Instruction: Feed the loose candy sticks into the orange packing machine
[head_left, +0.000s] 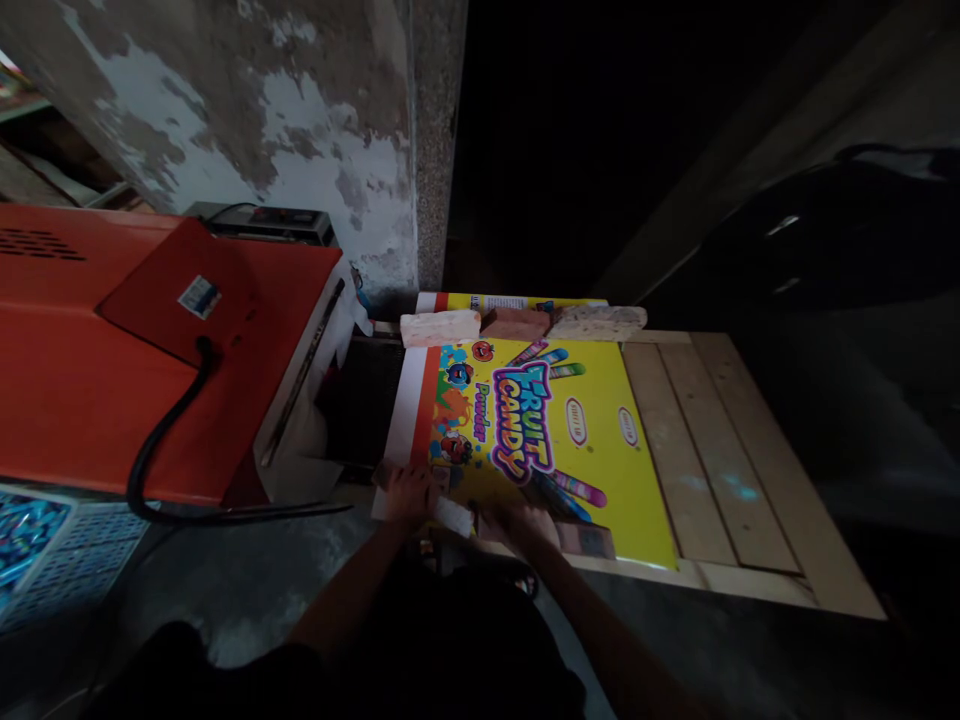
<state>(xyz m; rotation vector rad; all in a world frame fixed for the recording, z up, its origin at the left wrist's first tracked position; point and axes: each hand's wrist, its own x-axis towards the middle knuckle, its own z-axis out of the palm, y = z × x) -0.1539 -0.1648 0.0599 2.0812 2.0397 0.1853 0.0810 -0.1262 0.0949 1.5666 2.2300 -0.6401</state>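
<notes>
The printed yellow cardboard (600, 430) lies face up on the slatted wooden worktop (724, 470), its white-bordered end toward the orange machine (172, 390). From where I stand I cannot tell whether it is a single sheet or a folded carton.

The far row of blocks (517, 323) lies across the cardboard near its far side, three pieces nearly end to end. Along the near edge are a pale block (454, 516) and, farther right, a reddish brick (589, 541).

The left hand (409, 495) is at the near corner on the machine side, fingers bent; the right hand (526, 522) is over the near edge, between the pale block and the reddish brick. Shadow hides the fingertips; I cannot tell how firmly either grasps, or precisely what.

Good practice, in my judgement: press evenly with both hands, set each weight down flat rather than dragging it, and line the near edge up with the slats. A dragged brick could scuff the print; a weight overhanging the edge could tip.

Beyond, a black cable (139, 475) hangs from the machine above a basket (97, 560) of blue pieces.
</notes>
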